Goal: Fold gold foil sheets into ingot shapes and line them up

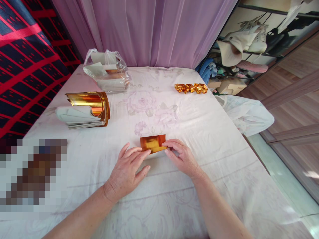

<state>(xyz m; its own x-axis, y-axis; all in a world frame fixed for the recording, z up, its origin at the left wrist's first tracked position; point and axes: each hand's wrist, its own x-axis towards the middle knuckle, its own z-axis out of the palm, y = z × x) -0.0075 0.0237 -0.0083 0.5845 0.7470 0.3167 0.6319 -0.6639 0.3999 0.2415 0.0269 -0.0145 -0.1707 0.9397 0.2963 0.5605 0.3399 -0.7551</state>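
A small sheet of gold foil paper point(152, 142) lies on the bed-like surface in front of me, its near edge turned up in a narrow fold. My right hand point(183, 155) pinches the sheet's right end between thumb and fingers. With fingers spread, my left hand point(129, 167) rests an index fingertip on the near left edge, its thumb held apart from the paper. Farther off to the right sits a row of folded gold foil pieces point(191, 88). To the left, a curled stack of gold foil sheets point(87, 101) shows white paper backs.
A clear plastic bag point(109, 71) of more sheets stands at the back left. The flowered cloth point(154, 106) covers the surface up to the purple curtain point(149, 33). Along the right are a shoe rack point(244, 49) and a white plastic bag point(249, 114). A pixelated patch hides the left edge.
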